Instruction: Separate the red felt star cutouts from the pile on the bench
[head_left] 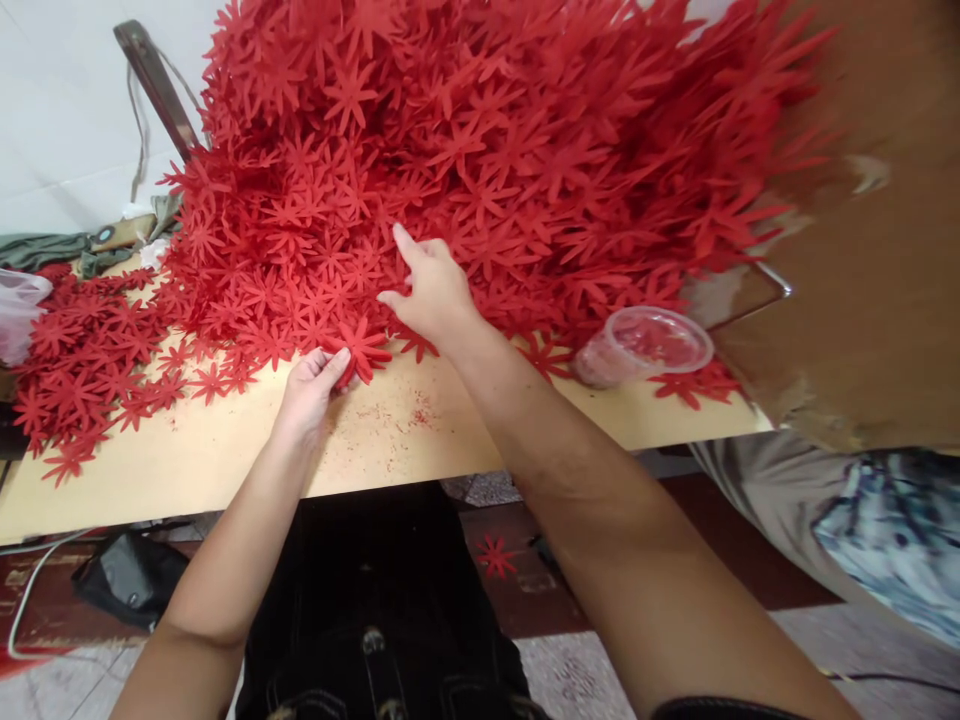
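Left hand (313, 382) pinches red flower cutout (358, 350) at surface (225, 455) edge; right hand (429, 290) half-open, fingertips in big cutout heap (480, 150) just beyond; likely risk: digging at heap foot loosens slope, cutouts slide onto plastic cup (645, 345) at right, or off near edge.

Bright, even daylight, soft shadows, blurred right edge, wide-angle stretch at corners

Bare forearms, black trousers (375, 600) (dark waistband)
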